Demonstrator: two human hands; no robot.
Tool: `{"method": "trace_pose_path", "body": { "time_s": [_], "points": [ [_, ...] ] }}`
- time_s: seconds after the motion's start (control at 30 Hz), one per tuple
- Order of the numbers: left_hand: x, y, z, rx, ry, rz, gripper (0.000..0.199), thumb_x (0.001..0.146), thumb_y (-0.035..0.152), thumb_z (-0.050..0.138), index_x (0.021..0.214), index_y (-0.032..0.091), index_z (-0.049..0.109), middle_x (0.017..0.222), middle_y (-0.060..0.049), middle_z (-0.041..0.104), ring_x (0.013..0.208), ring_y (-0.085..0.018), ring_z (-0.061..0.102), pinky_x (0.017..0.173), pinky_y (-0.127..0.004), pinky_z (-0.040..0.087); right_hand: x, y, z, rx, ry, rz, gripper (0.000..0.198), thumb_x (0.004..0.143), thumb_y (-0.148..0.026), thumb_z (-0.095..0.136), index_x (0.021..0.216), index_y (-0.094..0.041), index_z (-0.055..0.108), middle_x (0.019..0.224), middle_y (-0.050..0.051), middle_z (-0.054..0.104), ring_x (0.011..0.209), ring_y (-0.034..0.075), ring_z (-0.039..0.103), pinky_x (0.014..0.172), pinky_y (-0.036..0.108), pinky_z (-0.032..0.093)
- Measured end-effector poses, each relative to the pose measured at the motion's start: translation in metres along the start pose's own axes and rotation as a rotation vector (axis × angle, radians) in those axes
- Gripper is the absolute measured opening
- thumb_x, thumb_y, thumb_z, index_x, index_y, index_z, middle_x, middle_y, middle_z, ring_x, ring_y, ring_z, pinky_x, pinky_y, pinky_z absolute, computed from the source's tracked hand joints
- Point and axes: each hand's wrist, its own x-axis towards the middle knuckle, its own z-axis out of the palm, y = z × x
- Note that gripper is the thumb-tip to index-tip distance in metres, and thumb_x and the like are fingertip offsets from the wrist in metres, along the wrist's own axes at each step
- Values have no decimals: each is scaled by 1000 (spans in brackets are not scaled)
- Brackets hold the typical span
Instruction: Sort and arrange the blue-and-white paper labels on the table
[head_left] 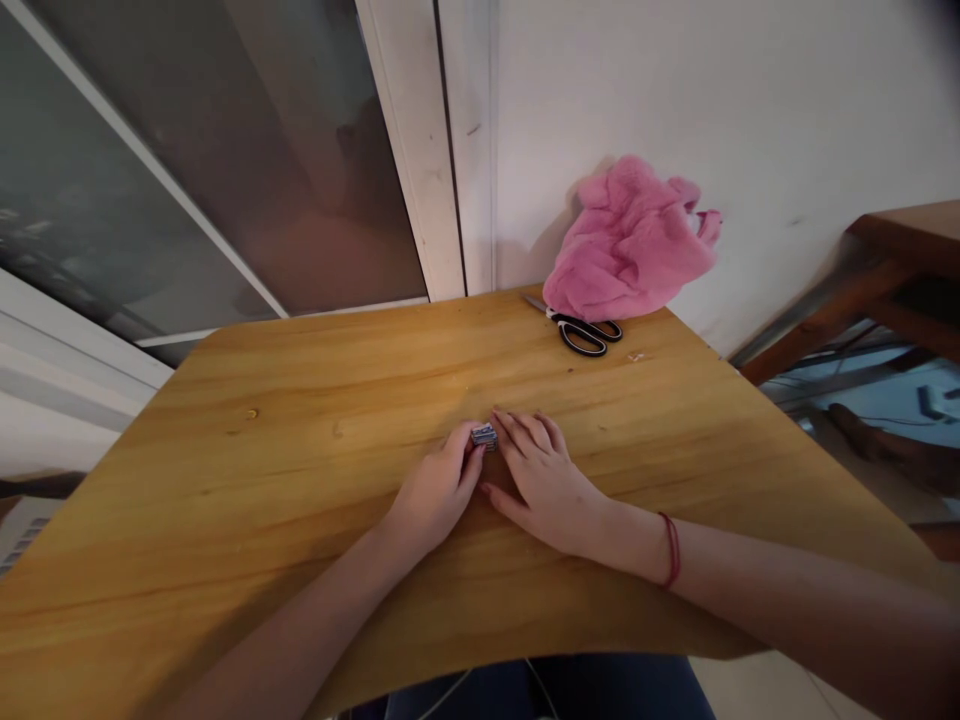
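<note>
A small, blocky blue-and-white patterned piece (pixel 484 436) is pinched between the thumb and fingers of my left hand (pixel 439 490), near the middle of the wooden table (pixel 337 380). It is too small to tell what kind of thing it is. Just to its right, my right hand (pixel 551 490) lies palm down on the wood with its fingers stretched out. Its fingertips come close to the piece; whether they touch it I cannot tell. A red cord bracelet (pixel 670 550) circles my right wrist.
Scissors with black handles (pixel 585 335) lie at the table's back right, beside a crumpled pink plush cloth (pixel 630 245) against the white wall (pixel 750 100). A tiny yellowish bit (pixel 253 413) lies at left. Another wooden piece of furniture (pixel 907 240) stands off to the right.
</note>
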Motion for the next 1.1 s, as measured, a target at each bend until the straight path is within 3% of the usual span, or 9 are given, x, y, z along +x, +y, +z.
{"method": "trace_pose_path", "body": {
  "time_s": [0.37, 0.77, 0.97, 1.1],
  "points": [
    [1, -2, 4, -62, 24, 65, 24, 91, 22, 34, 113, 20, 44, 106, -7, 60, 98, -19, 57, 86, -35, 45, 1, -1, 3, 15, 40, 7, 60, 86, -39, 41, 134, -3, 35, 141, 19, 34, 127, 30, 30, 107, 51, 23],
    [2, 0, 2, -56, 6, 50, 24, 90, 23, 37, 112, 20, 45, 106, -7, 61, 97, -19, 57, 84, -34, 45, 5, -3, 4, 30, 53, 40, 60, 87, -37, 38, 134, -1, 34, 140, 20, 34, 125, 30, 31, 107, 51, 21],
    [2, 1, -1, -45, 6, 22, 20, 90, 26, 38, 107, 20, 48, 95, -4, 62, 85, -17, 58, 74, -29, 45, 8, 3, 4, 176, 124, 61, 45, 87, -25, 42, 130, -12, 41, 125, 12, 51, 113, 25, 39, 100, 46, 30],
    [2, 1, -1, -65, 12, 11, 16, 90, 28, 38, 98, 21, 50, 82, -1, 58, 76, -15, 55, 68, -26, 42, 13, 10, 3, 282, 136, 117, 24, 85, -25, 52, 107, -19, 59, 106, 7, 60, 102, 23, 45, 89, 39, 35]
  ]
}}
